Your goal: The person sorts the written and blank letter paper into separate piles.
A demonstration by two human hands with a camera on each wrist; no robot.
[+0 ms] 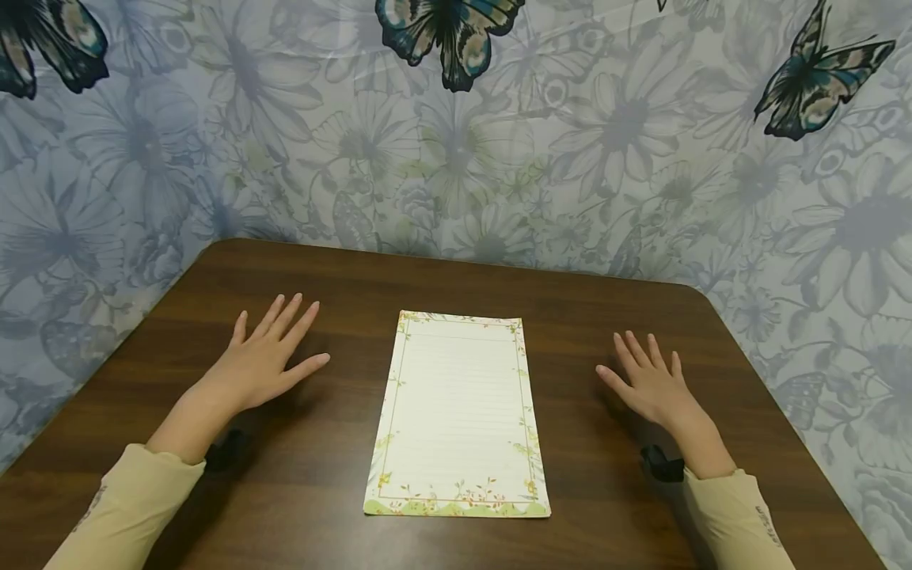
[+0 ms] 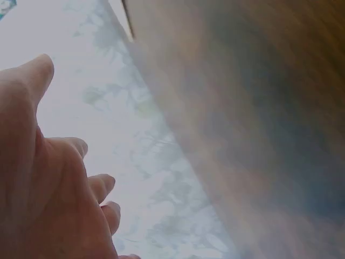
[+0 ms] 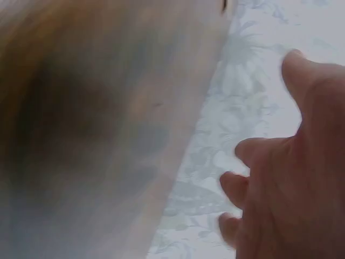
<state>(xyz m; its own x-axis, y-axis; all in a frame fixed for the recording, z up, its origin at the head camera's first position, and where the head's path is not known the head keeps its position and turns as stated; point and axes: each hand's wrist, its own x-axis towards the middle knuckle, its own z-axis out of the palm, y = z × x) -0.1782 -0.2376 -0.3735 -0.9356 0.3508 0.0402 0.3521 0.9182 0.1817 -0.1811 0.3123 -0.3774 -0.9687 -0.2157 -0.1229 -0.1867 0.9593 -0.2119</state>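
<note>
A lined sheet or pad of paper with a printed border of leaves and flowers lies on the brown wooden table. To its left, my left hand is spread palm down, fingers straight, holding nothing. My right hand is on the paper's other side, also spread and holding nothing. Both hands are apart from the paper. In the left wrist view the left hand shows at the left edge. The right wrist view has the right hand at its right side.
Behind the table hangs a pale cloth or wallpaper with grey flowers and dark butterflies. Dark bands sit under the wrists. The table's far edge runs close to the patterned backdrop, with rounded corners.
</note>
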